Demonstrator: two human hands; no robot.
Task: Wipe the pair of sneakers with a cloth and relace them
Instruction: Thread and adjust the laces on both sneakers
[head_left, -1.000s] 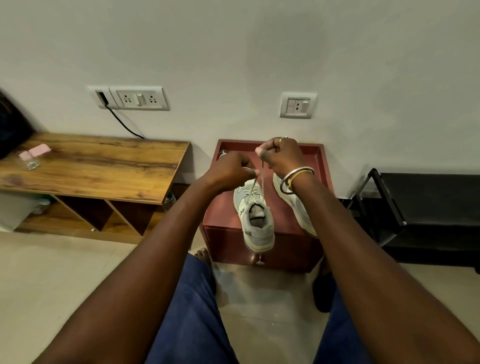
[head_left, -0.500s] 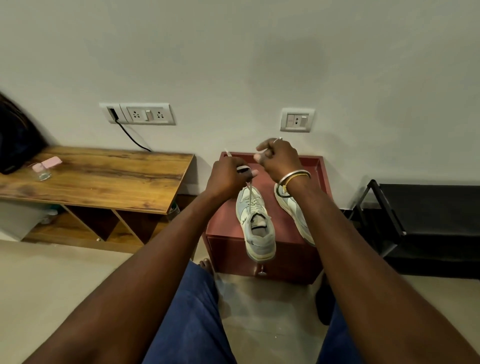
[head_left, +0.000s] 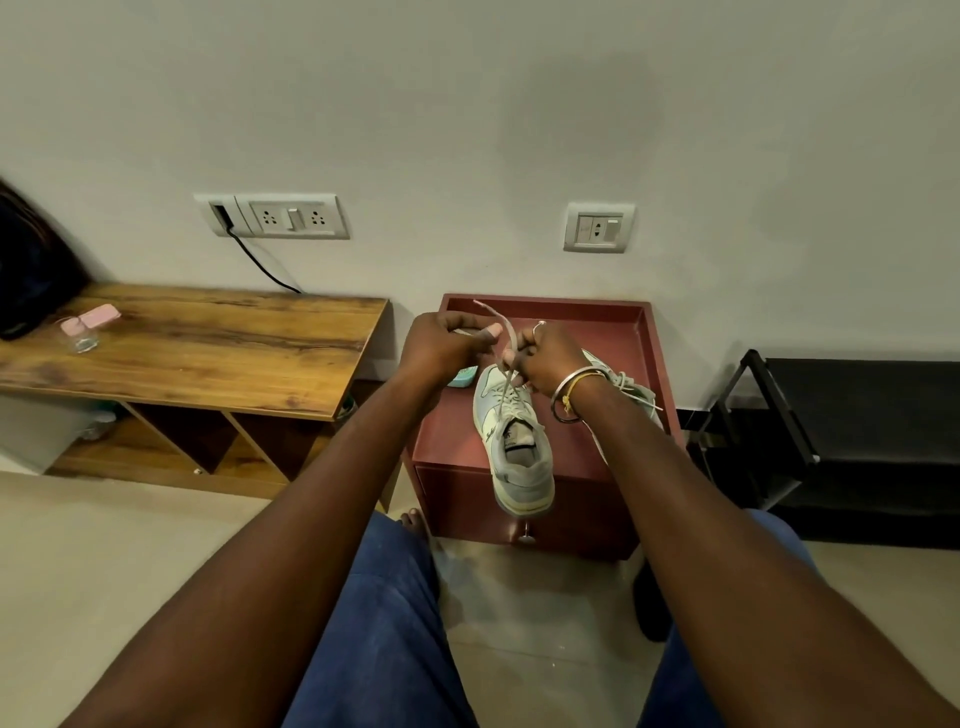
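From the head camera, the one view here, the near sneaker (head_left: 514, 447) lies on top of the red cabinet (head_left: 641, 332), toe toward the wall and heel jutting just past the front edge. The second sneaker (head_left: 631, 387) lies beside it, mostly hidden behind the right forearm. Both hands are raised above the near sneaker's toe and close together. The left hand (head_left: 441, 345) pinches one run of the lace (head_left: 506, 338) between thumb and curled fingers, and the right hand (head_left: 550, 358) has its fingers closed round the other run. The two runs rise from the top eyelets and cross between the hands, with one free end sticking up. This looks like the start of tying off, so the lacing seems nearly finished on this shoe. To do it well, pull both runs evenly, since the shoe is unheld and could tip off the edge. Bring the crossing down onto the tongue before tightening. A small teal object (head_left: 464, 375), perhaps the cloth, lies just beside the left wrist.
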